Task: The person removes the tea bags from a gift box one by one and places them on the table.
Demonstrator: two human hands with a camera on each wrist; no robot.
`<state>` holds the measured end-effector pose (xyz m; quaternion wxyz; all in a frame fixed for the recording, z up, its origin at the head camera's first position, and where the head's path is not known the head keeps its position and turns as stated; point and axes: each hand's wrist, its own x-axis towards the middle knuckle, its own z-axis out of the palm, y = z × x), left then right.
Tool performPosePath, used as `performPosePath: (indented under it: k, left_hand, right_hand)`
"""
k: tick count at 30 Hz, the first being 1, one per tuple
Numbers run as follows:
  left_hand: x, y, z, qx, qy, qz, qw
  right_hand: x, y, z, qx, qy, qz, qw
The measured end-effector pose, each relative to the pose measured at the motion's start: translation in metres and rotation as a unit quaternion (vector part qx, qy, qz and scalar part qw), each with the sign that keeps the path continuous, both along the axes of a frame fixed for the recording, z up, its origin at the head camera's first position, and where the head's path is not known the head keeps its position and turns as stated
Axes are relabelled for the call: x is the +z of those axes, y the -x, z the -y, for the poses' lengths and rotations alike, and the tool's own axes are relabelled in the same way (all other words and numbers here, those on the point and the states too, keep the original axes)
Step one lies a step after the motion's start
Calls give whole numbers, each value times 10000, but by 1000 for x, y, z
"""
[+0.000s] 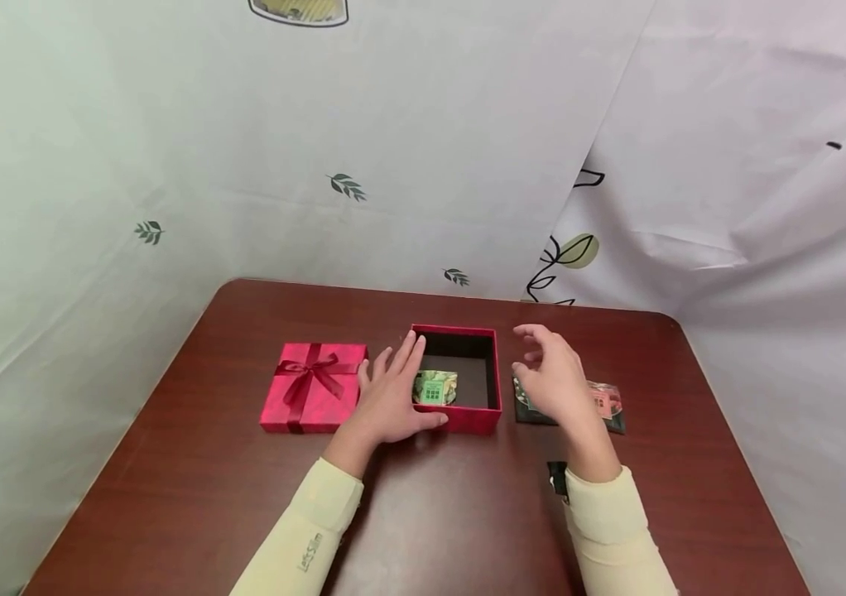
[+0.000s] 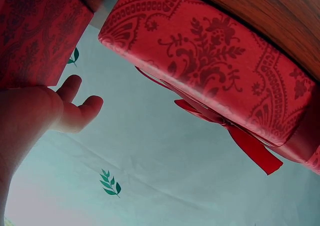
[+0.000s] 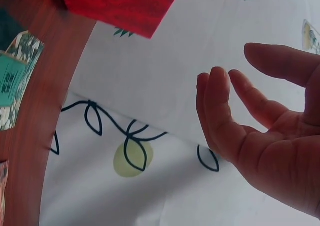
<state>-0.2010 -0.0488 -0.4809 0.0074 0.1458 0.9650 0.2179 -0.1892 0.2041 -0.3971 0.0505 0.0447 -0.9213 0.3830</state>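
A red gift box (image 1: 477, 422) with a dark inside stands uncovered in the middle of the table. Inside it, toward the left, lies a packet with a green label (image 1: 435, 387). My left hand (image 1: 391, 399) rests against the box's left side, fingers straight along the rim and thumb across the front. To the right of the box my right hand (image 1: 553, 377) hovers over dark packets, its fingers loosely bent and nothing between them. One packet has an orange label (image 1: 605, 402); another with a teal label (image 3: 11, 80) shows in the right wrist view.
The red patterned lid (image 1: 343, 407) with a dark red ribbon bow (image 1: 310, 372) lies left of the box. Pale printed cloth (image 1: 408, 124) hangs behind the brown wooden table (image 1: 453, 505).
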Motion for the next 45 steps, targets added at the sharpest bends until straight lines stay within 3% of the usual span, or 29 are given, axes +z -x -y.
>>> performPosePath:
  k: [10, 19, 26, 34, 45]
  left_hand:
    - [4, 2, 1, 19, 32, 41, 10000]
    - [5, 1, -4, -2, 58, 36, 10000]
    - [3, 0, -4, 32, 95, 66, 9999]
    - [2, -3, -5, -19, 96, 92, 9999]
    - [0, -5, -1, 27, 80, -64, 9999]
  right_hand:
    - [-3, 2, 22, 471, 357, 135, 9982]
    - [-11, 4, 37, 704, 427, 711, 9941]
    - [-23, 7, 43, 807, 215, 1061, 9908]
    - [-29, 8, 50, 821, -119, 1199, 9893]
    - [-35, 12, 66, 1214, -644, 1297, 9820]
